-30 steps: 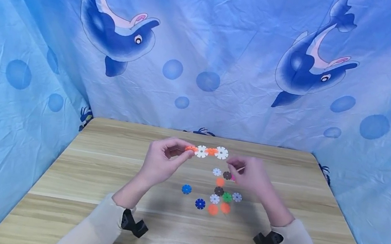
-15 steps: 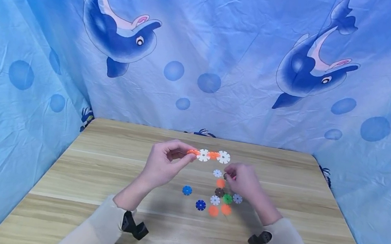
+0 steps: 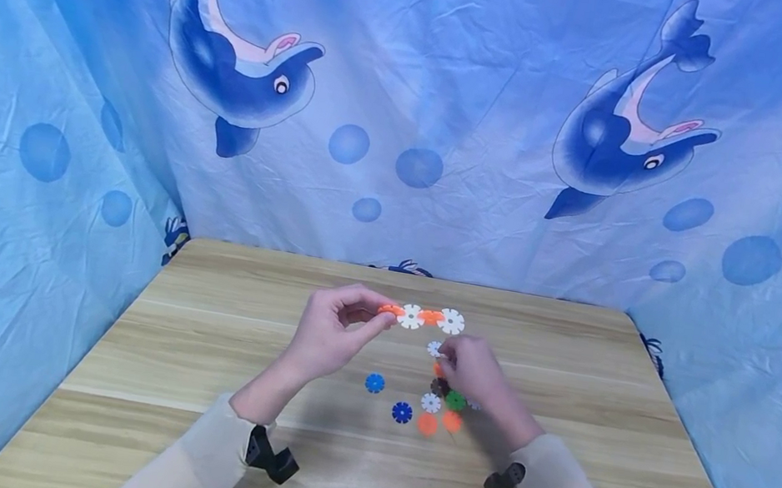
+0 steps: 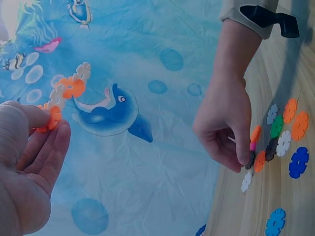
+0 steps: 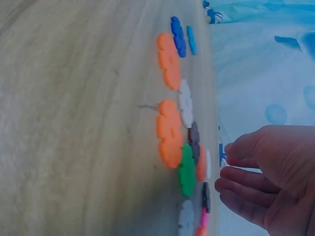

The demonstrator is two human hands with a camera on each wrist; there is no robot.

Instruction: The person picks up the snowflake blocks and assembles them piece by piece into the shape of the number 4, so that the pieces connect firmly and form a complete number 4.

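Observation:
My left hand [image 3: 335,333] pinches the orange end of a chain of snowflake discs [image 3: 411,317], raised above the table. Orange and white discs alternate along it, interlocked through their slots, with a white one at the far right end. My right hand [image 3: 476,371] hovers low over the loose discs, its fingertips right at a white snowflake disc [image 3: 433,349] in the head view. In the right wrist view the right hand [image 5: 266,177] has loosely bent fingers, thumb apart from them, nothing between. It hides a brown and a pink disc in the head view.
Loose snowflake discs lie on the wooden table [image 3: 188,382]: a green one [image 3: 455,400], a white one [image 3: 431,403], orange ones [image 3: 427,424], a dark blue one [image 3: 401,413] and a lighter blue one [image 3: 374,383]. A blue dolphin-print curtain [image 3: 432,73] encloses the table.
My right hand has moved left and down, from beside the chain's right end, past the brown and pink discs, to the white disc. The left hand keeps its pinch on the chain, barely shifting.

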